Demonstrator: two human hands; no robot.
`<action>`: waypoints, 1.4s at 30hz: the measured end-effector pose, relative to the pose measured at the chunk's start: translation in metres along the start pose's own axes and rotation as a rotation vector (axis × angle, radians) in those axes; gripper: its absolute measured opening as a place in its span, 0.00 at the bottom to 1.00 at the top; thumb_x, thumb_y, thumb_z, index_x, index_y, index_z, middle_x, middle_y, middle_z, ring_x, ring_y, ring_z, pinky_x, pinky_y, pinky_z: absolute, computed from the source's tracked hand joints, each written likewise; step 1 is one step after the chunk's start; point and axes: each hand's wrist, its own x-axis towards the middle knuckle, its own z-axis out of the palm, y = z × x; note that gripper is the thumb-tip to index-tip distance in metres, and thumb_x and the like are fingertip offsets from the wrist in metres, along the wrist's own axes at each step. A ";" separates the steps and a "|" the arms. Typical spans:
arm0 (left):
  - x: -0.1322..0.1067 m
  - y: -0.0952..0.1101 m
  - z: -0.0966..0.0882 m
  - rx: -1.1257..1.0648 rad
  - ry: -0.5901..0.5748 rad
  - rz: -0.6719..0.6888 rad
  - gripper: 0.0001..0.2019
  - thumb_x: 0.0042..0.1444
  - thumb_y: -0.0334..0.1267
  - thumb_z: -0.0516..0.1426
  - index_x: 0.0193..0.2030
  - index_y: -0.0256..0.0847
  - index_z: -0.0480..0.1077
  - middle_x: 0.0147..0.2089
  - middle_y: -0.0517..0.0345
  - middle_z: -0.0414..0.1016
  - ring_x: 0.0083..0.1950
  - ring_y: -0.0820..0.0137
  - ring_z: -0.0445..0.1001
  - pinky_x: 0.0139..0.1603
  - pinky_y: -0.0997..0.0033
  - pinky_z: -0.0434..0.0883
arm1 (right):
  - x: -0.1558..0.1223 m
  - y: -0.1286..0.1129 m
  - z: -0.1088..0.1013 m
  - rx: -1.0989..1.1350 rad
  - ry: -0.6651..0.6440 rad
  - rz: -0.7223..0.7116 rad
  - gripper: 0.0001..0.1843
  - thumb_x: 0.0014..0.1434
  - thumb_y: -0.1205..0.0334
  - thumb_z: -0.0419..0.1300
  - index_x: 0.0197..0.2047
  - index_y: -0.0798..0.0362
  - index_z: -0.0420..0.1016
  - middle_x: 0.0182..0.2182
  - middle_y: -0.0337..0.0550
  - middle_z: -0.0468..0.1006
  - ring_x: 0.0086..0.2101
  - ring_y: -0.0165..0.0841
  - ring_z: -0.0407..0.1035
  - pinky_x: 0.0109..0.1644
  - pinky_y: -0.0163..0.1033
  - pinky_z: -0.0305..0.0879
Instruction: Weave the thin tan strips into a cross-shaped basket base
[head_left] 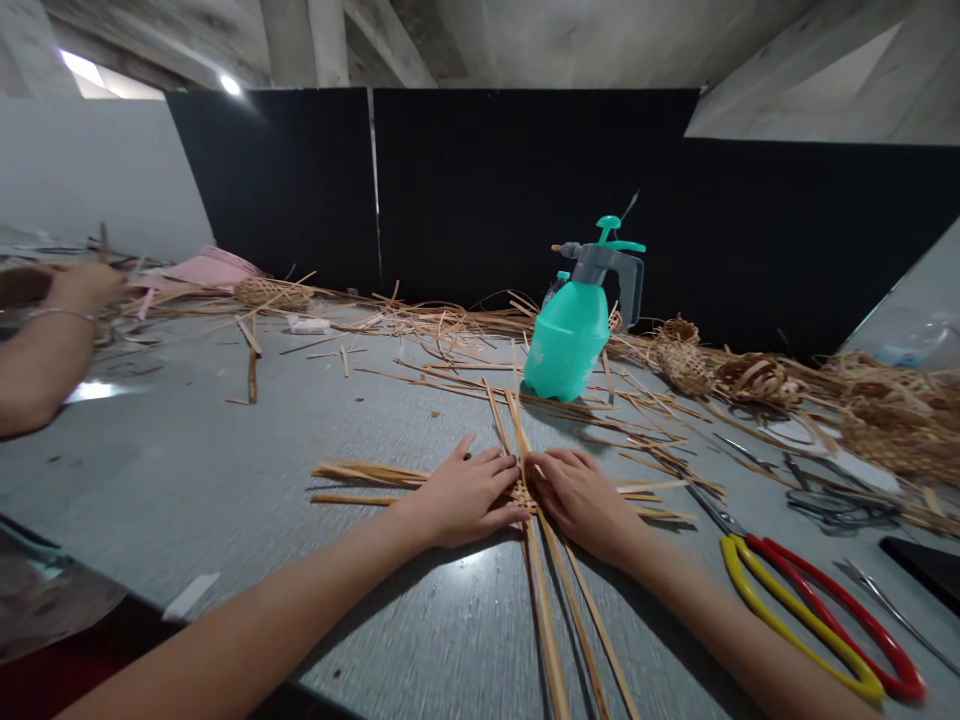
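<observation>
Crossed bamboo strips (556,600) lie on the grey table (195,470), some running left to right and some towards me. Where they cross there is a small woven patch (523,493). My left hand (465,497) lies flat on the strips left of the patch, fingers stretched out and pressing down. My right hand (581,500) rests on the strips right of the patch, fingers curled towards it and touching the weave. The fingertips of both hands nearly meet at the crossing.
A teal spray bottle (574,335) stands behind the strips. Scissors with red and yellow handles (810,610) lie at the right, other tools (840,505) beyond. Loose strips and small woven baskets (686,362) line the back. Another person's arm (45,340) works at the far left.
</observation>
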 end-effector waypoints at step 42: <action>-0.007 0.010 -0.003 -0.170 -0.100 -0.038 0.24 0.64 0.51 0.40 0.63 0.44 0.53 0.66 0.50 0.52 0.66 0.64 0.50 0.64 0.45 0.41 | -0.007 0.003 0.007 0.031 -0.205 0.118 0.27 0.67 0.54 0.34 0.67 0.51 0.39 0.65 0.43 0.46 0.63 0.37 0.40 0.62 0.56 0.45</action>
